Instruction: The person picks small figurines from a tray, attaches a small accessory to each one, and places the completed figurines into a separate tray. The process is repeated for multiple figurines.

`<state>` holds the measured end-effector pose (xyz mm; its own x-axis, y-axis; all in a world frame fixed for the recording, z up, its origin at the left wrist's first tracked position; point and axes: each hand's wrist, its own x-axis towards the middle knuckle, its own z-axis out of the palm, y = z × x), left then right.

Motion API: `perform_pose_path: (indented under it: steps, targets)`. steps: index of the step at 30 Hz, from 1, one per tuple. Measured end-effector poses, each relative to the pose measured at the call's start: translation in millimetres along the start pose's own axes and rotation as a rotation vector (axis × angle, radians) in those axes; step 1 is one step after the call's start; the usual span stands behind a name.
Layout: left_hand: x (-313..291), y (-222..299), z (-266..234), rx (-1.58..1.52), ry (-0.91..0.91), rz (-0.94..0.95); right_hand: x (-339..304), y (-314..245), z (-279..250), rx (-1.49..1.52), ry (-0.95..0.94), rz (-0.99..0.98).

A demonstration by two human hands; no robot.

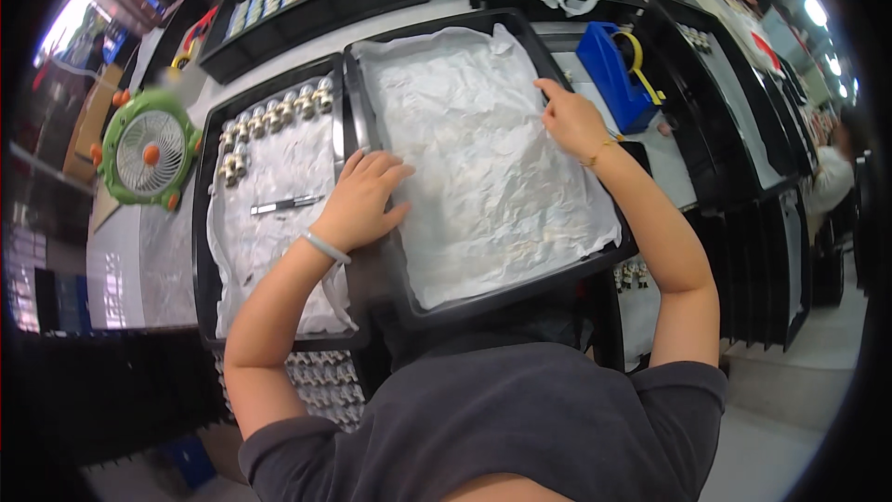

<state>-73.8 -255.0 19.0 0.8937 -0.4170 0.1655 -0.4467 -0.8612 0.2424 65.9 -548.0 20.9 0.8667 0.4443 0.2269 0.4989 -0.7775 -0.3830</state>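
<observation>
Paper (483, 158) laid in tray (520, 290), wrinkled; left hand (362, 200) and right hand (571, 121) spread flat, pressing; no parts in yet.

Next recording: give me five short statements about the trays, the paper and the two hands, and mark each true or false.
1. Both hands lie flat on the crumpled white paper in the black tray. True: left hand, right hand.
2. The right hand holds the blue tape dispenser. False: it stands apart, beside the tray.
3. Small metal parts sit in rows in the left tray. True.
4. The green fan stands in a tray. False: it sits on the table, left of the trays.
5. The left wrist is bare. False: it wears a pale bracelet.
</observation>
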Motion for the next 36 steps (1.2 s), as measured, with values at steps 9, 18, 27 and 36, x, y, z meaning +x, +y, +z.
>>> perform_pose_path:
  steps: [9, 18, 27, 36]
  targets:
    - [-3.5, -2.9, 3.7, -0.034, 0.078, -0.017, -14.9, -42.0, -18.0, 0.854, 0.09, 0.008]
    - [0.8, 2.0, 2.1, -0.025, 0.032, -0.022, -35.5, 4.7, 26.2, 1.928, -0.538, 0.729]
    - [1.5, 7.7, -3.9, -0.022, -0.01, -0.062, -55.2, -56.3, -52.5, 1.451, 0.041, 0.248]
    - [3.4, 26.3, -10.5, -0.612, -0.067, -0.18, -94.7, -77.0, -74.3, 1.362, 0.222, -0.124]
